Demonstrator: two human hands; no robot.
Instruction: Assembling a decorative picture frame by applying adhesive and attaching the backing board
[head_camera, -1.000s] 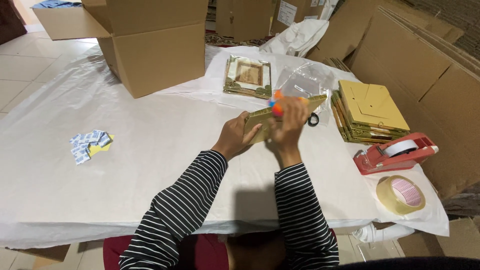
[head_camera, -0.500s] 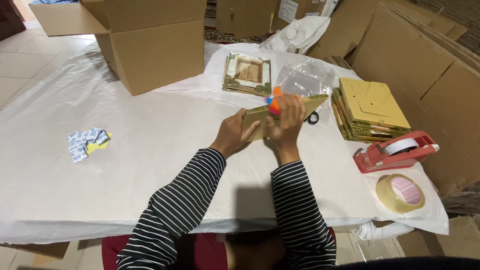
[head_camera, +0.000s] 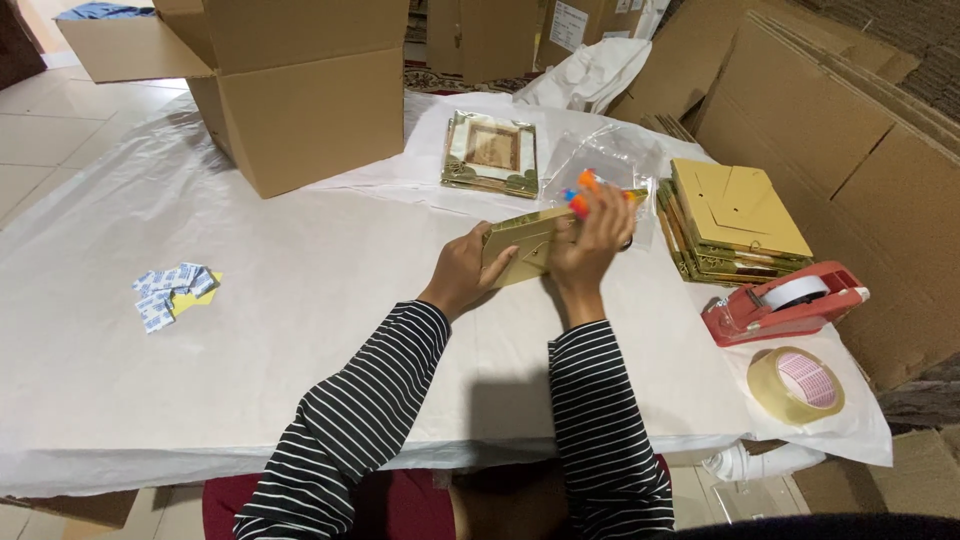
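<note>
Open brown carton far left on table; small blue-white packets near left edge.

The flat gold card frame back looks smooth with a dull metallic sheen, like the stack of gold card backs. The white paper-covered surface is matt and faintly creased. The brown cardboard box is matt and plain, the red plastic tape dispenser glossy.

A counter covered with white paper fills the middle. At far left is a pale tiled floor. Flat cardboard sheets lean at the right.
</note>
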